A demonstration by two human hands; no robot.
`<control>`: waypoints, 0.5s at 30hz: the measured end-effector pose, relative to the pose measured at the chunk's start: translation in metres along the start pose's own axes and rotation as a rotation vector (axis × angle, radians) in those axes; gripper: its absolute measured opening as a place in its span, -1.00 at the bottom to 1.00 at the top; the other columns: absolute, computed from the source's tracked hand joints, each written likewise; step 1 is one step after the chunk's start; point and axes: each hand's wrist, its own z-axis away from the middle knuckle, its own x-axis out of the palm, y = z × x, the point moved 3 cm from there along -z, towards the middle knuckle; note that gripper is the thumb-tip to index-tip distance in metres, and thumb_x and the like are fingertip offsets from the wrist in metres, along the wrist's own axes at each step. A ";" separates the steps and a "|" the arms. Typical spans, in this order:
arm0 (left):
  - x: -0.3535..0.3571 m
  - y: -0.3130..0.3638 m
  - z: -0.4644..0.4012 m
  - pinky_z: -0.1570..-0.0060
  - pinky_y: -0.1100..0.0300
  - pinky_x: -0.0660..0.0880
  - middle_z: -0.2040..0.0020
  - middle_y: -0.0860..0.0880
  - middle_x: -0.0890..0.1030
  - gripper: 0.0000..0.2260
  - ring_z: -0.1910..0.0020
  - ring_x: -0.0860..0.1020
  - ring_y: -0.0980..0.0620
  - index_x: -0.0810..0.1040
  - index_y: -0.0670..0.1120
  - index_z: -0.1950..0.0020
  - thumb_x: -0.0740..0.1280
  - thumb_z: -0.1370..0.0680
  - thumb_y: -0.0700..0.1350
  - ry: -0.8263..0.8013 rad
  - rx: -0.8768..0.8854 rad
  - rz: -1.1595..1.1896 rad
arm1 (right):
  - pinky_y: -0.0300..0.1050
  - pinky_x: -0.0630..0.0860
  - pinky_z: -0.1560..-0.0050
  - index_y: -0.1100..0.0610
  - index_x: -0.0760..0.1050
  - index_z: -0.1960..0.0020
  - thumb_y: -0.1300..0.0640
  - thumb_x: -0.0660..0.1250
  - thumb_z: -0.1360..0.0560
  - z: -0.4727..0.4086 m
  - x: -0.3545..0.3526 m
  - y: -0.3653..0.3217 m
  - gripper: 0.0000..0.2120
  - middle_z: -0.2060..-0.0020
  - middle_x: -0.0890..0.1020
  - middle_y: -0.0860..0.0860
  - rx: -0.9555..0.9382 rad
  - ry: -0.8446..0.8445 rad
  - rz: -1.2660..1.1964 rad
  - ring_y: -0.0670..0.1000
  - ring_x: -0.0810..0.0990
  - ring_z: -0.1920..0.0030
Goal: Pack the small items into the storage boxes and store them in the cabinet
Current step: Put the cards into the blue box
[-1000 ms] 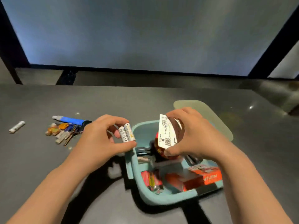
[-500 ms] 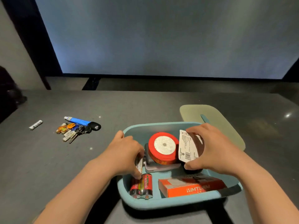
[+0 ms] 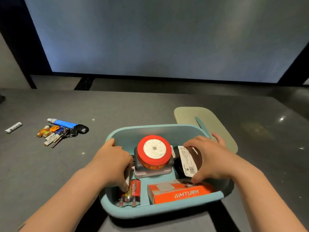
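Dark grey tabletop runs out from under you, and nearest to you on it sits the teal rounded plastic storage box. Along its near wall an orange cardboard carton lies lengthwise, with a pair of red cylindrical batteries just to its left, their long axes pointing away from you.

Your left hand is curled down into the box's left side, fingertips at the far ends of those batteries. Whether it holds anything you cannot tell, since the fingers hide it.

Your right hand cups a dark roll with a white barcode label, fingers arched over it and thumb low by the carton. It looks to be settling the roll beside the red ribbon spool, which rests on a grey flat case.

Beyond the box lies its pale green lid, just behind your right hand.

Well off to the far left wait a bunch of keys with orange tags, a blue tube and a small white cylinder. These lie on your left hand's side, so it is the nearer one for the next pick.
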 end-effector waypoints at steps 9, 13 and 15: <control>0.003 0.010 -0.005 0.13 0.12 0.22 0.12 0.05 0.64 -0.58 0.11 0.56 -0.01 0.53 0.04 0.08 0.41 -0.25 0.30 -0.037 0.020 -0.039 | 0.01 0.04 -0.28 -0.08 0.40 -0.22 -0.13 0.54 -0.11 -0.034 0.011 -0.001 -0.29 -0.09 0.48 -0.11 -0.002 -0.054 0.295 -0.02 0.44 -0.15; 0.005 0.009 -0.005 0.16 0.12 0.23 0.10 0.05 0.64 -0.57 0.11 0.56 -0.03 0.55 0.03 0.05 0.41 -0.27 0.31 -0.051 0.028 -0.038 | -0.01 0.02 -0.32 -0.08 0.46 -0.19 -0.10 0.53 -0.18 -0.039 0.018 -0.004 -0.39 -0.08 0.56 -0.12 -0.005 -0.057 0.284 -0.02 0.49 -0.14; 0.006 0.009 -0.006 0.16 0.12 0.22 0.11 0.05 0.64 -0.55 0.11 0.56 -0.04 0.54 0.03 0.04 0.40 -0.28 0.33 -0.052 0.029 -0.033 | -0.08 0.10 -0.29 -0.09 0.42 -0.26 -0.10 0.54 -0.19 -0.038 0.019 -0.004 -0.33 -0.15 0.55 -0.12 0.008 -0.063 0.235 -0.01 0.48 -0.16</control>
